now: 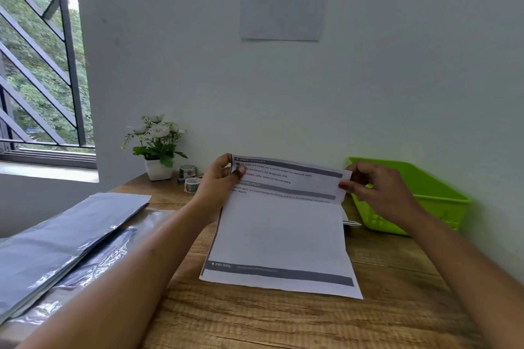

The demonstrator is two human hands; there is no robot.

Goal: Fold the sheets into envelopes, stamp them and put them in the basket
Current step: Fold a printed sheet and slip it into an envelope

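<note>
Fingers (225, 161) of left hand (219, 180) and right hand (375, 193) pinch the far corners of the sheet (280, 232), mid-fold. Aligning the edges and creasing likely come next.

A wooden table (283, 320) stands against a pale wall (198, 79), and 1 printed page (283, 3) hangs high on that wall. At the table's far left corner sits a white pot (157, 169) of white flowers (156, 130). To its left is a window (37, 65) with dark diagonal bars and green trees beyond.
</note>
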